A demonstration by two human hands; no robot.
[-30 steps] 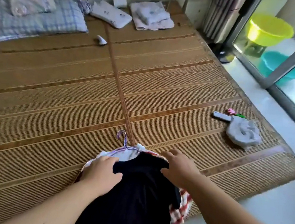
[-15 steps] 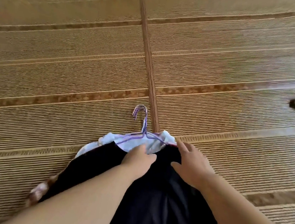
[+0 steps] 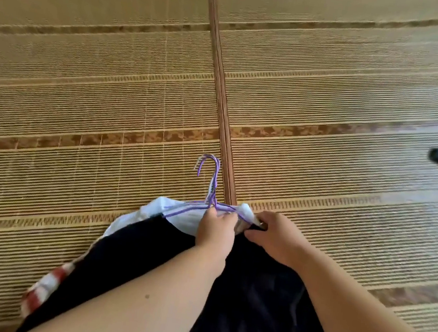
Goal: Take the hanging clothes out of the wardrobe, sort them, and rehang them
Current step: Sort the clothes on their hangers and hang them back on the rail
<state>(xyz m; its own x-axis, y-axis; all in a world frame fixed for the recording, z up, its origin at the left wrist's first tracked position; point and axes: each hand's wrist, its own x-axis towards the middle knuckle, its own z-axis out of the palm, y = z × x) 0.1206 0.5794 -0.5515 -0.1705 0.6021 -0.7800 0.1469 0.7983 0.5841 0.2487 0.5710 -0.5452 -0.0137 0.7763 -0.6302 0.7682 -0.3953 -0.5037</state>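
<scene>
Your left hand [image 3: 216, 229] is curled at the neck of the purple wire hanger [image 3: 210, 192], fingers closed on the wire and the white garment [image 3: 179, 216] beneath it, while your right hand [image 3: 275, 236] pinches shut on the top edge of the black garment [image 3: 251, 306] just beside it. The clothes lie in a pile on the woven bamboo mat [image 3: 112, 85], a red-and-white striped piece [image 3: 45, 286] poking out at the left. The hanger's hook points away from you, next to the mat's centre seam [image 3: 220, 92].

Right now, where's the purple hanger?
Head view, lower centre: hanger lies on the mat, left of its seam, hook pointing away, shoulders under both hands atop the clothes pile.
</scene>
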